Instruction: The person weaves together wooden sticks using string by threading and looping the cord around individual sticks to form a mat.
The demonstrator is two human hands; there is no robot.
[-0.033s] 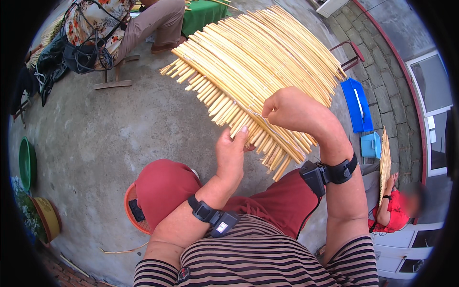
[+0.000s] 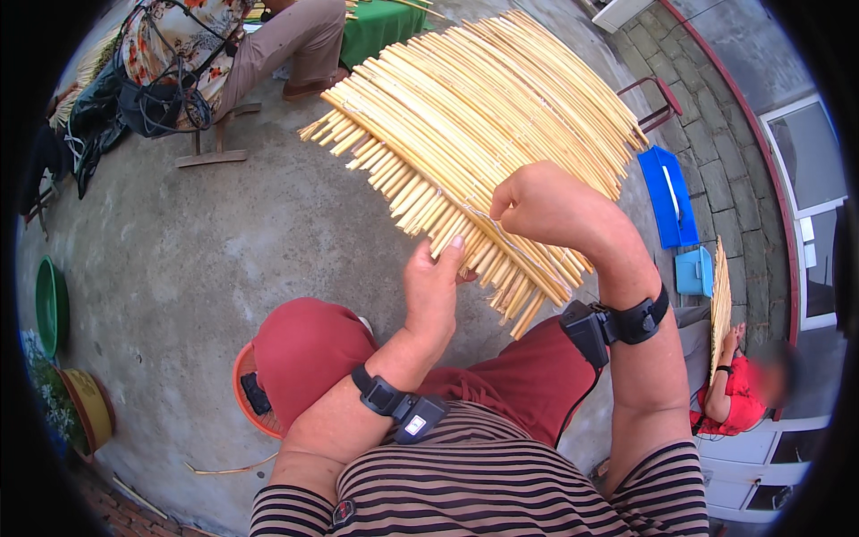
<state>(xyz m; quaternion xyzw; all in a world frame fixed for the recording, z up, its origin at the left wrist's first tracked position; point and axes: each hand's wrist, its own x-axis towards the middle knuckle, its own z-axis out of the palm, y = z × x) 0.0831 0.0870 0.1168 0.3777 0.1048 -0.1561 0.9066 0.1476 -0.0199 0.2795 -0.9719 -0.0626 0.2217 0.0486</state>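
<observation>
A mat of straw-coloured reed stalks (image 2: pixel 501 98), laid side by side and bound with thin thread, spreads out in front of me. Its near edge has uneven stalk ends sticking out. My left hand (image 2: pixel 434 285) grips this edge, thumb on top of the stalk ends and the other fingers mostly hidden underneath. Above the mat, close to the same edge, my right hand (image 2: pixel 548 204) is closed in a pinch, its fingertips at a thin white string (image 2: pixel 519 248). The string runs along a stalk near the edge; its exact hold between the fingers is partly hidden.
A red metal frame (image 2: pixel 664 106) pokes out beyond the mat's right side. Blue bins (image 2: pixel 658 192) stand at the right, near a person in red (image 2: pixel 738 403) with another reed piece. Another person (image 2: pixel 179 63) sits at upper left. An orange basket (image 2: pixel 246 394) is beside my left knee.
</observation>
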